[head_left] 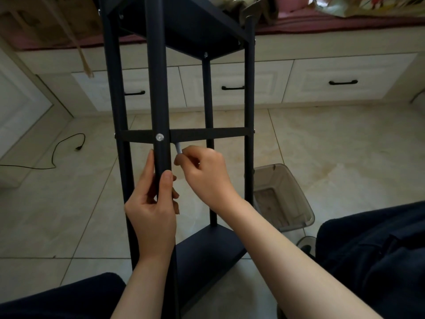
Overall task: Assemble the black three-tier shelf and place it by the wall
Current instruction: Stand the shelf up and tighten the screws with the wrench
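Note:
The black shelf frame (pixel 249 93) stands upright between my knees on the tiled floor. Its near post (pixel 158 88) carries a silver bolt head (pixel 159 137) where the middle tier's black panel (pixel 207 134), seen edge-on, meets it. My left hand (pixel 153 208) grips this post below the bolt, thumb in front. My right hand (pixel 204 173) pinches a small silvery tool (pixel 178 148) just right of the post, under that panel. A black top panel (pixel 184 24) and a bottom panel (pixel 211 247) are fitted to the frame.
A clear plastic bin (pixel 285 196) stands on the floor right of the frame. White drawers with black handles (pixel 342 82) run along the back under a red-cushioned bench. A black cable (pixel 59 148) lies on the floor at left. My dark trousers (pixel 372 254) fill the bottom corners.

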{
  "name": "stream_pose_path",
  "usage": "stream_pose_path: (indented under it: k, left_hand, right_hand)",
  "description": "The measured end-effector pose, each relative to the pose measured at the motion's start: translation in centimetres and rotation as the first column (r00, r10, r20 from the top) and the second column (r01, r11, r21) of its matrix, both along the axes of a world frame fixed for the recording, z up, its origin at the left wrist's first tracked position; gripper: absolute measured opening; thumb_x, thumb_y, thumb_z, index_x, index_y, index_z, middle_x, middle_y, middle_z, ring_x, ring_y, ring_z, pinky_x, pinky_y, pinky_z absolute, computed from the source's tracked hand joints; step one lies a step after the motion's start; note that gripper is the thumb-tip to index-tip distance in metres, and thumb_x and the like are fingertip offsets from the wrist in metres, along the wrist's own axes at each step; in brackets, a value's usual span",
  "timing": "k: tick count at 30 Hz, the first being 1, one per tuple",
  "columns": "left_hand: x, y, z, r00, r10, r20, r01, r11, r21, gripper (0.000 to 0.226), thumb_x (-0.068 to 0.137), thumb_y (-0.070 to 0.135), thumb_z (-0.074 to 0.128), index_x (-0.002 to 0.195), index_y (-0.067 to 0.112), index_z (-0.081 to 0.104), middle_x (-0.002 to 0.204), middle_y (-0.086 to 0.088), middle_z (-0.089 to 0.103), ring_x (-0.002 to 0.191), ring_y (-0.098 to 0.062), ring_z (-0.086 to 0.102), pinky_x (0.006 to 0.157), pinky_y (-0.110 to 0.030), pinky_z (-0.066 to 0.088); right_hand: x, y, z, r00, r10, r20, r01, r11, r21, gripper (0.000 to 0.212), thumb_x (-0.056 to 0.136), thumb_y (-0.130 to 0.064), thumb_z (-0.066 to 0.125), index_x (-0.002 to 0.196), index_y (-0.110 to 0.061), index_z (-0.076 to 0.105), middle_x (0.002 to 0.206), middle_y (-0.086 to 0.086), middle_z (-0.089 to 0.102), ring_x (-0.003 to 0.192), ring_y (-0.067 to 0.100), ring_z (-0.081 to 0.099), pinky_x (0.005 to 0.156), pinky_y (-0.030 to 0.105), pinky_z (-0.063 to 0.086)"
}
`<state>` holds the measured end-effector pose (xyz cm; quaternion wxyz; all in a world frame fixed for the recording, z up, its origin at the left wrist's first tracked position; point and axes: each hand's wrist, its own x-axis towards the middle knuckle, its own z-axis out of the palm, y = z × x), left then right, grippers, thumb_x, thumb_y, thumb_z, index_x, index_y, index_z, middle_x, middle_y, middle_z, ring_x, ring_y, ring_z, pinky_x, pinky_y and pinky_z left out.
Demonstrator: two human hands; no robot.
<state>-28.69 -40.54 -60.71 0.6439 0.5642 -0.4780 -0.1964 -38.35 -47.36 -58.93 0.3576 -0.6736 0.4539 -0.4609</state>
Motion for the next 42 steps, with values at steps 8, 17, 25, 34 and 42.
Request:
stream_pose_path:
  k: [8,17,25,34,42]
  left_hand:
    - [0.1,-0.1,0.0,0.999,0.005,-0.039,-0.005,1.000,0.002,0.042,0.101,0.023,0.057,0.143,0.025,0.056,0.087,0.001,0.068,0.065,-0.017,0.061,0.050,-0.029,0.052]
    - [0.0,0.0,0.0,1.000,-0.010,-0.027,0.010,1.000,-0.009,0.043,0.100,0.024,0.057,0.143,0.024,0.056,0.089,-0.002,0.068,0.066,-0.019,0.061,0.049,-0.029,0.051]
    - [-0.1,-0.1,0.2,0.998,-0.039,-0.039,0.038,0.999,-0.022,0.042,0.097,0.032,0.058,0.139,0.035,0.057,0.087,-0.001,0.068,0.064,-0.017,0.061,0.048,-0.027,0.051]
    - [-0.1,-0.2,0.1,0.999,-0.049,-0.023,0.049,0.998,-0.028,0.042,0.097,0.033,0.058,0.139,0.036,0.056,0.087,-0.002,0.069,0.064,-0.018,0.061,0.049,-0.026,0.051]
    - [-0.2,-0.4,0.1,0.997,-0.066,-0.034,0.065,0.997,-0.036,0.045,0.097,0.031,0.058,0.142,0.029,0.055,0.090,-0.001,0.070,0.064,-0.019,0.061,0.049,-0.026,0.051]
  right_hand:
    - [-0.2,-0.3,0.9,0.995,-0.001,-0.100,-0.004,0.998,-0.056,0.017,0.097,-0.013,0.060,0.099,-0.007,0.075,0.078,0.001,0.071,0.067,0.010,0.066,0.066,0.017,0.053]
    - [0.8,-0.7,0.7,1.000,-0.007,-0.002,0.007,1.000,0.021,0.019,0.096,-0.016,0.062,0.091,-0.005,0.076,0.081,0.004,0.074,0.071,0.006,0.068,0.072,0.018,0.054]
    - [2.6,-1.2,-0.6,0.955,-0.098,0.280,0.066,0.990,0.121,0.017,0.093,-0.015,0.065,0.088,-0.004,0.076,0.070,-0.007,0.070,0.065,0.002,0.064,0.068,0.021,0.054]
    - [3.1,-1.6,-0.7,0.914,-0.095,0.395,0.031,0.986,0.165,0.018,0.094,-0.013,0.063,0.082,-0.006,0.074,0.069,-0.001,0.068,0.071,0.015,0.067,0.074,0.033,0.057]
    - [1.5,-0.6,-1.8,0.964,-0.047,0.263,0.003,0.986,0.168,0.019,0.096,-0.018,0.061,0.088,-0.007,0.076,0.073,-0.002,0.071,0.070,0.009,0.067,0.068,0.024,0.055]
